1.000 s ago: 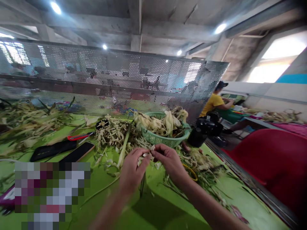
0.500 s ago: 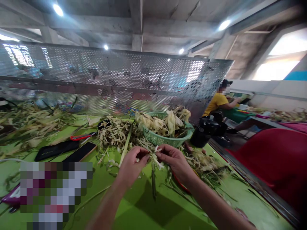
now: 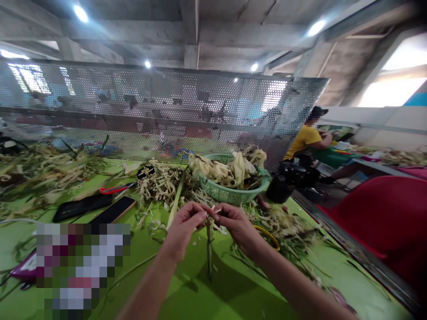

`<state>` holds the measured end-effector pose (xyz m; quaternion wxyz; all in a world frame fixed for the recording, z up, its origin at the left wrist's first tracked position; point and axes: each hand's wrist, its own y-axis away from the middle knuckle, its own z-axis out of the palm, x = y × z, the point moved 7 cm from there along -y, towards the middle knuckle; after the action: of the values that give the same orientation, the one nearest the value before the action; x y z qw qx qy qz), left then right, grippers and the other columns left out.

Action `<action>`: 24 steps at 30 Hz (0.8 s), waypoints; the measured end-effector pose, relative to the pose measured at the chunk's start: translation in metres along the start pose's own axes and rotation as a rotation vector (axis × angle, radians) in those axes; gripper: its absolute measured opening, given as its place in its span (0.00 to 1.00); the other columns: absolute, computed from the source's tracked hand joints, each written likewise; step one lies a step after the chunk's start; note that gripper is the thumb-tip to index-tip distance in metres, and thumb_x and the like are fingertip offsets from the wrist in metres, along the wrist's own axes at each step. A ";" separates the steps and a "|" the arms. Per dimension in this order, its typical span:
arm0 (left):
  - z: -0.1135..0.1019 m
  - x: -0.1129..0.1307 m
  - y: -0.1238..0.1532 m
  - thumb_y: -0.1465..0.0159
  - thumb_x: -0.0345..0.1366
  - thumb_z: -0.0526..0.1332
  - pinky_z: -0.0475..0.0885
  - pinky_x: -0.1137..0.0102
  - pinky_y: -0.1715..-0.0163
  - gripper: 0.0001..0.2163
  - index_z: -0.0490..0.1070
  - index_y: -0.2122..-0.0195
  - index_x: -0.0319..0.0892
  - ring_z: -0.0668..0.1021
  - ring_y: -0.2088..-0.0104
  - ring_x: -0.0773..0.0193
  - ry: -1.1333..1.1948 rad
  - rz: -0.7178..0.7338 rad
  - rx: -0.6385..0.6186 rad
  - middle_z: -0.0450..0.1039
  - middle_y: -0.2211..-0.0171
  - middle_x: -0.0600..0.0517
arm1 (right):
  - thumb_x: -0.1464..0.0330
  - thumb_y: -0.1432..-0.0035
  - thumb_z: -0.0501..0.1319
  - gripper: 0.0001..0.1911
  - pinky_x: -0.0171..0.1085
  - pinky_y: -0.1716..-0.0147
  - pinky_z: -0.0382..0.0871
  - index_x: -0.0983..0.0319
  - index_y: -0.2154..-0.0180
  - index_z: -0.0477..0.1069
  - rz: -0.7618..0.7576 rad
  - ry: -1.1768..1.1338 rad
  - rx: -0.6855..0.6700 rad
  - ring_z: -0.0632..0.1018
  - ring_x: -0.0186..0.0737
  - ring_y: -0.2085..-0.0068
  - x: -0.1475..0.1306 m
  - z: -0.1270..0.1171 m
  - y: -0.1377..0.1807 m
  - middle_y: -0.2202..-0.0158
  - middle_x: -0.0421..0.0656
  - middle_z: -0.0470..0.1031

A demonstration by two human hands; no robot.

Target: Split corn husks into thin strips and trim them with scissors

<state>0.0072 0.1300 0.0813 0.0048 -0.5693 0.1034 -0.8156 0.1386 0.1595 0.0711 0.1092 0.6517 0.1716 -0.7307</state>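
Note:
My left hand (image 3: 187, 224) is closed in a pinch at the top of a thin green stem (image 3: 209, 255) that hangs down over the table. Pale strips of husk, bunched like a small flower, stick out around the stem's head. My right hand (image 3: 235, 222) meets the left there, thumb and forefinger pinched on a pale husk strip (image 3: 217, 211). Fingers partly hide the bunch. Just beyond the hands stands a green plastic basket (image 3: 227, 194) with dried corn husks (image 3: 242, 169) in it. Cut husk pieces (image 3: 160, 184) lie heaped to its left.
At left, on the green table (image 3: 160, 293), lie a husk pile (image 3: 50, 173), two phones (image 3: 82, 208) and a red-handled tool (image 3: 116, 190). A yellow ring (image 3: 271, 238) and scraps lie right. Behind stands a perforated metal panel (image 3: 167, 102); a red chair (image 3: 383, 218) is beside the table.
My fingers have drawn closer together over the bunch, covering more of it. The stem has swung slightly left, and the yellow ring shows more beside my right forearm. The view has shifted a little.

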 end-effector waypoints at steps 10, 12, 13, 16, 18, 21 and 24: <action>-0.008 -0.015 -0.005 0.39 0.40 0.59 0.64 0.73 0.68 0.08 0.69 0.67 0.40 0.69 0.70 0.68 -0.276 -0.006 0.055 0.71 0.70 0.52 | 0.57 0.52 0.66 0.15 0.32 0.76 0.59 0.64 0.71 0.74 0.060 0.383 -0.014 0.65 0.31 0.77 0.007 -0.010 -0.005 0.78 0.38 0.68; -0.010 -0.018 -0.008 0.39 0.40 0.58 0.64 0.72 0.67 0.08 0.69 0.67 0.40 0.69 0.69 0.68 -0.345 0.007 0.045 0.70 0.70 0.53 | 0.61 0.49 0.64 0.11 0.32 0.76 0.59 0.64 0.72 0.74 0.013 0.570 0.017 0.67 0.32 0.76 0.000 -0.015 -0.005 0.78 0.38 0.69; -0.010 -0.020 -0.009 0.38 0.40 0.58 0.64 0.72 0.67 0.08 0.69 0.67 0.40 0.69 0.69 0.67 -0.372 0.012 0.040 0.70 0.70 0.53 | 0.63 0.48 0.63 0.09 0.32 0.75 0.59 0.63 0.72 0.74 -0.025 0.656 0.032 0.68 0.33 0.75 -0.005 -0.017 -0.004 0.77 0.38 0.70; -0.010 -0.023 -0.010 0.38 0.39 0.57 0.64 0.71 0.66 0.07 0.68 0.68 0.40 0.68 0.69 0.67 -0.460 0.027 0.025 0.68 0.71 0.53 | 0.66 0.47 0.62 0.07 0.32 0.73 0.59 0.63 0.73 0.74 -0.111 0.843 0.053 0.70 0.34 0.72 -0.018 -0.016 -0.001 0.76 0.39 0.73; -0.009 -0.025 -0.010 0.38 0.39 0.57 0.64 0.71 0.66 0.07 0.68 0.68 0.40 0.69 0.69 0.66 -0.519 0.022 0.015 0.68 0.71 0.53 | 0.66 0.46 0.62 0.07 0.32 0.73 0.59 0.63 0.73 0.73 -0.116 0.907 0.047 0.70 0.35 0.73 -0.022 -0.014 0.001 0.75 0.39 0.74; -0.007 -0.030 -0.010 0.38 0.38 0.57 0.64 0.70 0.67 0.07 0.68 0.68 0.40 0.70 0.69 0.65 -0.572 -0.006 0.001 0.69 0.71 0.53 | 0.65 0.46 0.62 0.09 0.32 0.74 0.56 0.63 0.74 0.73 -0.099 0.946 0.041 0.69 0.34 0.74 -0.022 -0.013 0.001 0.76 0.39 0.73; -0.004 -0.034 -0.009 0.39 0.37 0.57 0.65 0.71 0.66 0.06 0.68 0.69 0.40 0.70 0.69 0.66 -0.569 -0.019 -0.023 0.70 0.72 0.53 | 0.63 0.47 0.62 0.11 0.31 0.75 0.56 0.64 0.74 0.73 -0.070 0.916 0.037 0.68 0.33 0.75 -0.018 -0.016 0.000 0.78 0.38 0.71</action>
<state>0.0166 0.1437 0.0499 0.0194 -0.7762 0.1018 -0.6220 0.1555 0.1651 0.0870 -0.0145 0.9032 0.2108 -0.3735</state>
